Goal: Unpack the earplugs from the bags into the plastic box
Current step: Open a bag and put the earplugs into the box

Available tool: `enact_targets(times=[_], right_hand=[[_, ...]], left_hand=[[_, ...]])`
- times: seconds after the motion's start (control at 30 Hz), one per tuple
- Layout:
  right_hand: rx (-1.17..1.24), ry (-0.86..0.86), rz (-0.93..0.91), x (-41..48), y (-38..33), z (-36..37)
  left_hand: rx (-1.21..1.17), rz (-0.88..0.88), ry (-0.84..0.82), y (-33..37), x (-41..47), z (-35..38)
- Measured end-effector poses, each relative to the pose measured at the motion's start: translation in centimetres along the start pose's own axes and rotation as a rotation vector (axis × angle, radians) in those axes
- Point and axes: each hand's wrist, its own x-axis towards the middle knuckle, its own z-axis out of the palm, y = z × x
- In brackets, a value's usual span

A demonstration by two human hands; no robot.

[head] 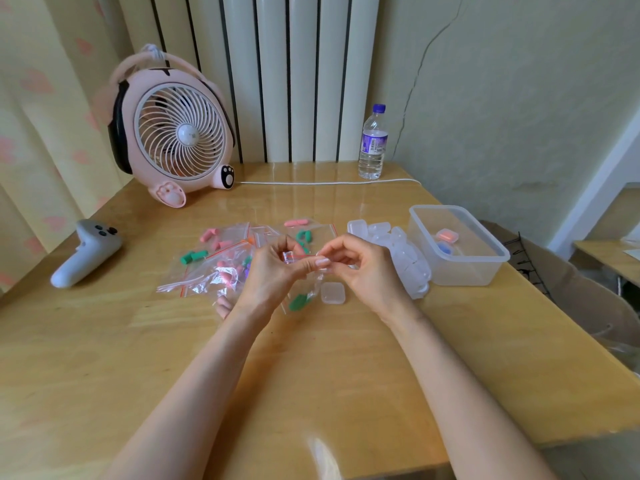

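Observation:
My left hand (273, 271) and my right hand (360, 268) meet over the middle of the table, both pinching the red-striped top of a small clear zip bag (313, 287) that hangs between them. Green earplugs (298, 302) sit in the bag's lower end. Just right of it lies a small square clear case (332, 293). A pile of more zip bags (221, 261) with pink and green earplugs spreads behind my left hand. The large clear plastic box (457, 268) stands to the right and holds a pink-filled and a blue-filled small case.
A heap of small clear cases (398, 251) lies between my right hand and the box. A grey controller (86, 252) rests at the left, a pink fan (173, 133) at the back left, its white cord (329, 182) across the back, a water bottle (372, 143) behind.

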Motion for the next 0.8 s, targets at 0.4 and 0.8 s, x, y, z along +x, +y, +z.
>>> enact_targets(times=[0.4,0.8], right_hand=[[0.300,0.046,0.040,0.1,-0.9,-1.0],[0.524,0.030,0.050,-0.1,-1.8,-1.4]], left_hand=[[0.095,0.186,-0.124,0.2,-0.4,0.3],[-0.094,0.123,-0.165,1.0,-1.1,1.0]])
